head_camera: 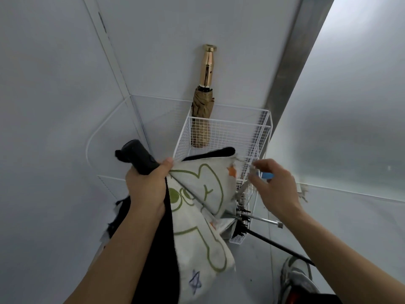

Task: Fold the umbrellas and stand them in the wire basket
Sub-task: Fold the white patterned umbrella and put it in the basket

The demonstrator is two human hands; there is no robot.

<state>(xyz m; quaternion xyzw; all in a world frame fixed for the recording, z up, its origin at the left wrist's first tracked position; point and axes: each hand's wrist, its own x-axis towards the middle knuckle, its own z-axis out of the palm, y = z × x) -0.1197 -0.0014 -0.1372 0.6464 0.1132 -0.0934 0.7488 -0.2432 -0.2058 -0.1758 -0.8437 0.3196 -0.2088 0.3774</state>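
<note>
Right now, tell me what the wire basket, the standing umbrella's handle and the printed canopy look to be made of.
The wire basket: thin metal wire, seemingly white-coated, by its fine open grid. The standing umbrella's handle: polished gold metal or metallised plastic; it shows bright highlights. The printed canopy: thin fabric, matt off-white with green line print; it creases and hangs limp.

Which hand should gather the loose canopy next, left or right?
Right. The right hand is at the loose edge of the printed canopy, while the left hand grips the black handle.
</note>
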